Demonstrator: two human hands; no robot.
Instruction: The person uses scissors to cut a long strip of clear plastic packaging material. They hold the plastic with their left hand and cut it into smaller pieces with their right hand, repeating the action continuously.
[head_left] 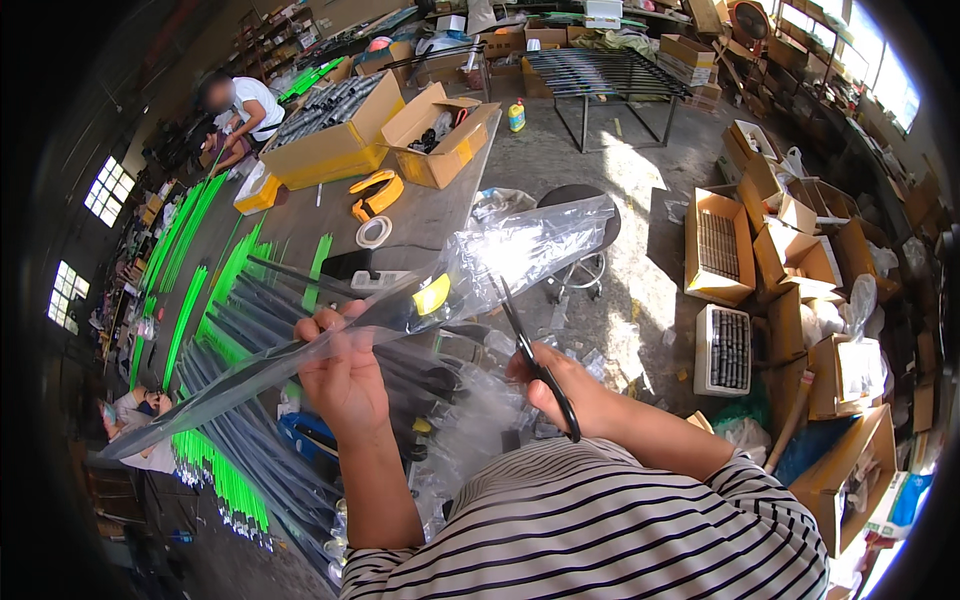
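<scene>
My left hand (345, 390) is closed around a long clear plastic sleeve (540, 245), held up across the table. Inside it a long dark piece (225, 385) shows, along with a yellow label (431, 295); what the dark piece is, I cannot tell. My right hand (580, 392) grips black-handled scissors (548, 375). Their blades point up at the loose end of the sleeve, where glare hides whether they touch it. Under my left arm lie several long sleeved dark pieces (255, 425), on and beside bright green rods (215, 480).
On the table stand a box of grey tubes (335, 150), an open carton (435, 165), a tape dispenser (377, 195) and a tape roll (374, 232). A round stool (600, 215) is beyond the sleeve. Cartons (718, 245) line the right. Another person (255, 105) works at far left.
</scene>
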